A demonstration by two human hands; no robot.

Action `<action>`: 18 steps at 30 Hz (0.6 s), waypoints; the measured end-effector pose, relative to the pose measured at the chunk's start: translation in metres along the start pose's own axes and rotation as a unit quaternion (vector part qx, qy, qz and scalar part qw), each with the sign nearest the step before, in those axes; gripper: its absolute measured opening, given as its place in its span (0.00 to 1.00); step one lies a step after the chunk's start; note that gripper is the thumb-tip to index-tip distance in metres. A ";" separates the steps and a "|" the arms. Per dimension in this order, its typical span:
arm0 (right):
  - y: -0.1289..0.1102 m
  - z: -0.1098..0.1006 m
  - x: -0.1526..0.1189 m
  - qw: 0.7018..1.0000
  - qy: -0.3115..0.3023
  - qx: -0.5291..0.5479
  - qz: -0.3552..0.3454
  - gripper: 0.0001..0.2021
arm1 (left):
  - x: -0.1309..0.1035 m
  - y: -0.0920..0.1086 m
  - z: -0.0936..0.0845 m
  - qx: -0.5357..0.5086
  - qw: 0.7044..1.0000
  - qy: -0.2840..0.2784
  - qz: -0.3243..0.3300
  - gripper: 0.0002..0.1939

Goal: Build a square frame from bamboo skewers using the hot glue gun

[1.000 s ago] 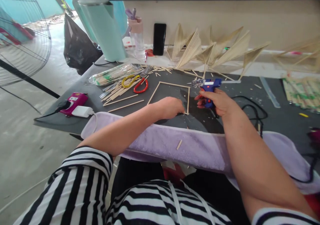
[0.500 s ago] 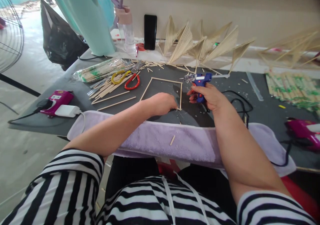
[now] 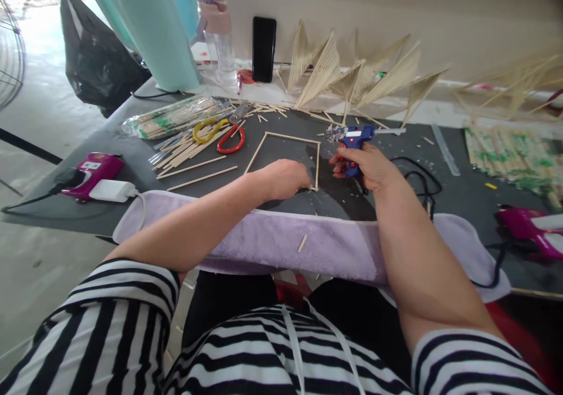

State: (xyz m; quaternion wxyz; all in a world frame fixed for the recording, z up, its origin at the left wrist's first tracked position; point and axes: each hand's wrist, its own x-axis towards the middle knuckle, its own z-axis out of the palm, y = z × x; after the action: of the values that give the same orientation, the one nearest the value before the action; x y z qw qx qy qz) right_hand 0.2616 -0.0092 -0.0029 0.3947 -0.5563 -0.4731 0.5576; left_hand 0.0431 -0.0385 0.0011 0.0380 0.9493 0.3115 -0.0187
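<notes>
My right hand [image 3: 367, 163] is wrapped around a blue hot glue gun [image 3: 353, 137], held above the table with its nozzle facing left. A pale glue stick juts from the gun's back end. Left of it, thin wooden sticks form a four-sided frame [image 3: 318, 163] flat on the dark tabletop. My left hand [image 3: 288, 179] rests at the frame's near right corner, its fingers closed around a stick there. The hand and forearm cover most of the frame's near side, and the fingertips are partly hidden.
Scissors [image 3: 231, 140] with yellow and red handles lie on loose sticks [image 3: 189, 149] at left. Finished stick structures [image 3: 325, 70] and a phone [image 3: 264, 49] stand at the back. Bundled sticks [image 3: 510, 155] are right. A lilac towel [image 3: 281, 245] covers the front edge; a purple power socket [image 3: 94, 175] sits left.
The camera view has shifted slightly. Both hands stay in nearly the same place relative to the frame, and the glue gun is still in my right hand.
</notes>
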 end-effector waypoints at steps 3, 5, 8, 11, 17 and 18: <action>0.001 -0.001 0.001 1.000 0.002 0.010 0.000 0.08 | 0.000 -0.001 0.001 0.000 1.000 0.001 0.002 0.20; 0.002 -0.002 0.002 1.000 0.005 0.014 0.001 0.07 | 0.001 -0.001 0.002 -0.002 1.000 0.003 0.003 0.20; 0.001 -0.002 0.002 1.000 0.014 0.012 0.005 0.05 | 0.001 -0.002 0.002 -0.003 1.000 -0.001 0.006 0.20; 0.000 0.000 0.002 1.000 0.016 0.011 0.003 0.05 | 0.001 -0.001 0.001 0.000 1.000 -0.006 0.002 0.20; 0.006 0.005 0.004 1.000 0.001 -0.005 -0.003 0.08 | -0.001 0.002 -0.002 0.005 1.000 -0.012 -0.004 0.20; 0.007 0.005 0.004 1.000 0.000 -0.008 -0.005 0.09 | -0.001 0.002 -0.002 0.005 1.000 -0.012 -0.005 0.20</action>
State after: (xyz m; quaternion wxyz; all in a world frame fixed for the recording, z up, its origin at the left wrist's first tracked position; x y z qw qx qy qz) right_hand 0.2575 -0.0075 -0.0114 0.3927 -0.5569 -0.4807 0.5519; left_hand 0.0437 -0.0404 0.0031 0.0372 0.9477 0.3155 -0.0315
